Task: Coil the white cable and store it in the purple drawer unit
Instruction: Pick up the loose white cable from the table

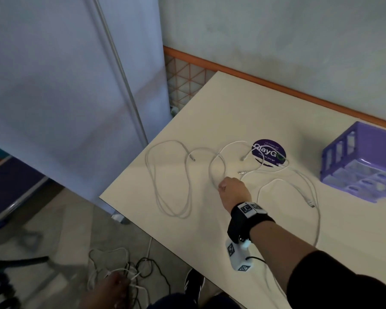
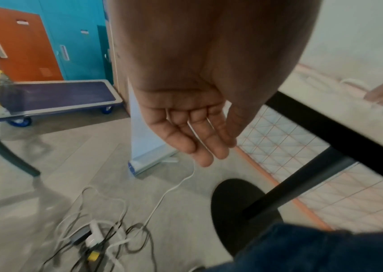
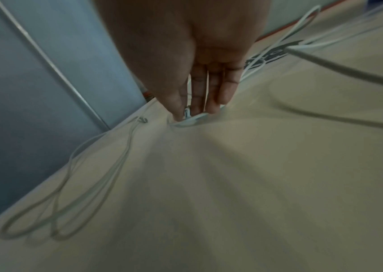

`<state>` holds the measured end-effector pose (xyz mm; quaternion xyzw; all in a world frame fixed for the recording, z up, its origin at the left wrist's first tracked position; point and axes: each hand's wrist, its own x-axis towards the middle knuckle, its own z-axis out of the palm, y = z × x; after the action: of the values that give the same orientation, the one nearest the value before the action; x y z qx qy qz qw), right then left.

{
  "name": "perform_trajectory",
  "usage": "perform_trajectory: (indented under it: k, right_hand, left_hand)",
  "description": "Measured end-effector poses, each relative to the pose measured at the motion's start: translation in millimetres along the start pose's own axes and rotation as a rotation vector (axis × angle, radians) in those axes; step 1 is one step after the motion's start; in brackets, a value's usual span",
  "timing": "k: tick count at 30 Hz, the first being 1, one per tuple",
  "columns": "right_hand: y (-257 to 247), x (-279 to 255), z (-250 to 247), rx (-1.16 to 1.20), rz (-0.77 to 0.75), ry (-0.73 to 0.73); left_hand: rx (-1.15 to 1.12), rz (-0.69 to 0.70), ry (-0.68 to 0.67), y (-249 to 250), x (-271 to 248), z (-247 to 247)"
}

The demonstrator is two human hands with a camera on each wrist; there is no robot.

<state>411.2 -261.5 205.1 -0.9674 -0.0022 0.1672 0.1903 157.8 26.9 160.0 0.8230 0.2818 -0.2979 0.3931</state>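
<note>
Pale worktop (image 1: 210, 230) set against a grey wall, one corner pointing at a blue-grey screen; loose wires on the floor below. White cable (image 1: 172, 175) sprawls across the worktop in slack loops, its spread running left to right, from the long double loop by the left edge to the loops near the purple drawer unit (image 1: 361, 161) at far right. My right hand (image 1: 232, 188) is down at mid-span, fingertips (image 3: 214, 104) pinching a strand against the surface, what looks like a connector between them, though the wrist view is too smeared to be sure. Left hand (image 2: 186, 125) hangs below the worktop edge, fingers relaxed and spread, holding nothing; a thin white lead on the floor passes behind it. The cable lies to both sides of the right hand, the nearer one. The drawer unit is well apart to its right. Coiling not yet begun, I judge; gathering should run toward the drawers.
</note>
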Motion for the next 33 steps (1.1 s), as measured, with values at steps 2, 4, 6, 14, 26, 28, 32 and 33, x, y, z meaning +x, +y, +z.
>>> perform_trajectory:
  k: [2, 4, 6, 14, 26, 28, 32, 33]
  right_hand:
    - [1, -2, -6, 0.183, 0.044, 0.083]
    - [1, -8, -18, 0.396, 0.070, 0.169]
    - [1, -15, -32, 0.574, 0.076, 0.274]
    - [-3, -39, -104, 0.881, -0.172, 0.367]
    - [-16, -54, -133, 1.188, -0.113, 0.176]
    - [-20, -53, -117, 1.313, -0.052, -0.015]
    - [-22, -61, -98, 1.457, -0.097, -0.317]
    - [-21, -64, -97, 1.514, -0.075, -0.323]
  left_hand:
    - [-0.039, 0.040, 0.092, 21, 0, -15]
    - [-0.014, 0.104, 0.116, 49, -3, -33]
    - [0.008, 0.196, 0.122, 81, -7, -48]
    - [0.113, 0.766, 0.264, 237, 4, -66]
    - [-0.094, 0.798, 0.029, 378, -17, -31]
    - [-0.273, 0.770, -0.003, 384, -18, -24]
    - [-0.561, 0.686, -0.099, 390, -13, -21]
    - [-0.618, 0.687, -0.099, 390, -10, -23]
